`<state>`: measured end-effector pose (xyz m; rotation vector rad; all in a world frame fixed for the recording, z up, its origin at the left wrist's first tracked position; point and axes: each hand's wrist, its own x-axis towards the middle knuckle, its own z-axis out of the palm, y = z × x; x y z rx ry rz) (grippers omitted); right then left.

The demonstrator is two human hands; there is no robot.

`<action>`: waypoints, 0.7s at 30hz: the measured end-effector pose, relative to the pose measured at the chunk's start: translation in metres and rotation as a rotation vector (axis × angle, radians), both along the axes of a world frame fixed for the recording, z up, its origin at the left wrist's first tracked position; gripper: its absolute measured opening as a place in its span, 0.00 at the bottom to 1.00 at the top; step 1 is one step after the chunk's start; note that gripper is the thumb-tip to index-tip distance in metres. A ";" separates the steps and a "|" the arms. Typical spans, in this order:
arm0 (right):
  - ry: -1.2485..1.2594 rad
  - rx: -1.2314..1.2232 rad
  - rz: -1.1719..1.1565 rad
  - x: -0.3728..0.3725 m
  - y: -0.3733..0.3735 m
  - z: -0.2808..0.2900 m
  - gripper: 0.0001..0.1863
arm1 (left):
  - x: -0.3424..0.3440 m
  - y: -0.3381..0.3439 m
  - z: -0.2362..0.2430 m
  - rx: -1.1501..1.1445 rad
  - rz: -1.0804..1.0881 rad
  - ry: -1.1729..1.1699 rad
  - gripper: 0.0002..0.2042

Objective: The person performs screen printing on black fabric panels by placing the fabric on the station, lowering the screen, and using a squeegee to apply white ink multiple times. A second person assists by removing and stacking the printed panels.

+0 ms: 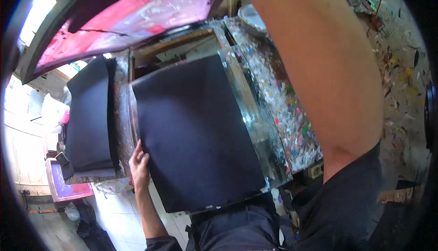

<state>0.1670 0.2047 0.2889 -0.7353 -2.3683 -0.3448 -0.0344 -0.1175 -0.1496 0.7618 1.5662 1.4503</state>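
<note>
A large black sheet (196,132), seemingly cloth, lies almost flat over a worn board on the bench in front of me. At its left edge is my left hand (139,166), thumb and fingers closed on the rim of the sheet; some of the fingers are hidden. My right arm (324,68) is raised and stretches away up the right side. The hand at its end is out of view. Tilted up above the far left of the bench is a dark-framed printing screen (150,11) with pink, red and lilac smears on its mesh.
More black sheets (91,119) lie stacked to the left. A paint-spattered tabletop (283,105) adjoins the board on the right. Below the stack stands a small framed screen (68,180) with purple and pink on it. A white bag (54,112) sits at the far left.
</note>
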 end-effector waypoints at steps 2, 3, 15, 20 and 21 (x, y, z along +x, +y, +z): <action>0.103 -0.187 0.071 0.021 -0.013 0.009 0.38 | 0.009 -0.008 0.001 0.046 0.064 0.127 0.29; 0.143 -0.209 0.025 0.022 -0.012 0.012 0.39 | 0.013 -0.007 -0.001 0.071 0.089 0.079 0.28; 0.073 -0.184 0.023 0.018 -0.011 0.017 0.39 | 0.014 0.000 0.004 -0.008 0.099 0.492 0.27; 0.085 -0.183 -0.086 0.016 -0.014 0.016 0.53 | 0.013 -0.005 0.017 -0.111 0.049 0.243 0.27; 0.069 -0.209 -0.104 0.014 -0.017 0.017 0.47 | 0.012 -0.007 0.015 -0.102 0.052 0.245 0.27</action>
